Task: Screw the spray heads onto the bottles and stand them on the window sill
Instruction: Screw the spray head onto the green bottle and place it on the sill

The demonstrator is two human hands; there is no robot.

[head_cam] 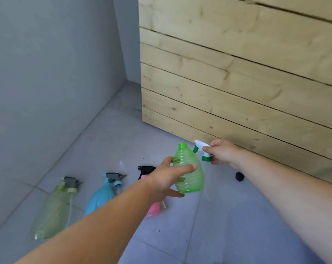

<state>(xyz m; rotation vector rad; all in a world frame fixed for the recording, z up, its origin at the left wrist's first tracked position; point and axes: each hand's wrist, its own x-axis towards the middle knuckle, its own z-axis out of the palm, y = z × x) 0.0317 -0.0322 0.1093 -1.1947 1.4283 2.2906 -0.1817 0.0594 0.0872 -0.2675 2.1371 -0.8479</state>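
My left hand (164, 180) grips a ribbed green bottle (189, 175) upright above the floor, its neck open. Just right of the neck, my right hand (223, 153) pinches a white and green spray head (202, 150), whose clear dip tube hangs down beside the bottle. On the floor lie a pale green bottle (53, 210) and a blue bottle (100, 197), each with a grey spray head (71, 182) (114, 178) at its neck. A pink bottle (153, 209) with a black spray head (147, 169) lies partly hidden behind my left arm.
A wooden plank wall (237, 77) rises close on the right. A grey wall (47, 73) stands on the left. The floor is grey tile (228, 225). A small black object (239, 176) lies by the planks. No window sill is in view.
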